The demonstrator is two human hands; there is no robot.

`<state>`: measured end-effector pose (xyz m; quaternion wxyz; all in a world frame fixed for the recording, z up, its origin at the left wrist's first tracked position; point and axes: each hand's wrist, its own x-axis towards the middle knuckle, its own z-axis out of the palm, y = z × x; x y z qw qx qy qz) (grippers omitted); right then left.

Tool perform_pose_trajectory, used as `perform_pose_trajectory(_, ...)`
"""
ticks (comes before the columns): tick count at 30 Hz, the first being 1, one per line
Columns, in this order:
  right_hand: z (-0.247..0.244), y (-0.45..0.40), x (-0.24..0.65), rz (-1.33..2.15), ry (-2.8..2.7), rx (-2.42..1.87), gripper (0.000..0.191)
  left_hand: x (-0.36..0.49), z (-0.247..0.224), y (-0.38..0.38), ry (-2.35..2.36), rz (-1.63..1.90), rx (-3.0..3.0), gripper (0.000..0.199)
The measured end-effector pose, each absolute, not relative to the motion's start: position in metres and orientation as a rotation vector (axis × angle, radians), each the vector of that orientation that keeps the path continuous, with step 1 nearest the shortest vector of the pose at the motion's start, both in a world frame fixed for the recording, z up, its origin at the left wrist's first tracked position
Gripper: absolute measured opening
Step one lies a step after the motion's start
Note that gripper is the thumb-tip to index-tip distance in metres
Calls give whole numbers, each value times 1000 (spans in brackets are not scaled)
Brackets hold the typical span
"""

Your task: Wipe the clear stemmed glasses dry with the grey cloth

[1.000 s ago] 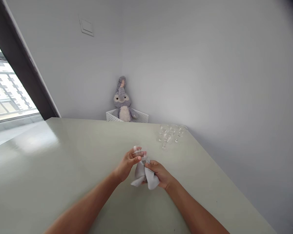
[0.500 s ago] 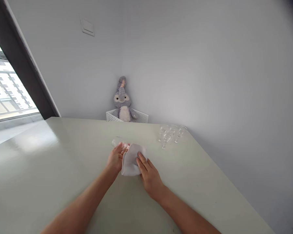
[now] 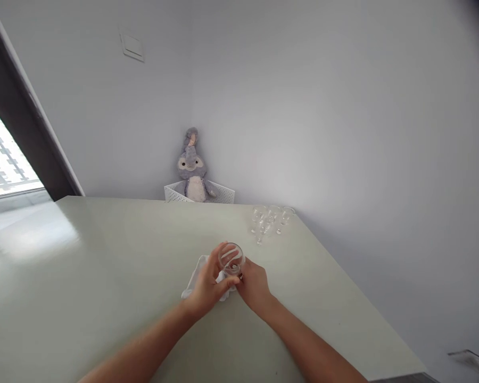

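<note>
A clear stemmed glass (image 3: 231, 258) is tilted with its mouth toward me. My left hand (image 3: 212, 281) is curled round the left side of its bowl, thumb at the near side. My right hand (image 3: 254, 283) is closed at the lower right of the glass, around the stem, which is mostly hidden by fingers. Behind and below my left hand hangs a pale cloth (image 3: 193, 281), partly covered by that hand. Whether either hand also pinches the cloth is hidden.
Several clear stemmed glasses (image 3: 268, 219) stand grouped near the far right corner of the pale green table (image 3: 115, 276). Past the far edge, a grey plush rabbit (image 3: 192, 169) sits in a white perforated basket (image 3: 225, 196) against the walls. A window stands at the left.
The glass has turned from lying sideways, pointing left, to mouth toward me. My right hand has left the top of the cloth, which now hangs lower left. The view has shifted slightly.
</note>
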<state>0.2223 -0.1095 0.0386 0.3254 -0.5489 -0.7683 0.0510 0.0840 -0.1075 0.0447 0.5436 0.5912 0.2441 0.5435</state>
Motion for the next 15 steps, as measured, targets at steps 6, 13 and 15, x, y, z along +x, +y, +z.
perform_pose_trajectory(6, 35, -87, 291, 423, -1573, -1580, 28, 65, 47, -90, 1006, 1143, 1705, 48)
perform_pose_trajectory(13, 24, -37, 357, 362, -1378, -1915, 29, 48, 40, -71, 1110, 1059, 1844, 32)
perform_pose_trajectory(15, 17, -27, 360, 369, -1356, -1934, 29, 44, 31, -65, 1165, 1070, 1855, 27)
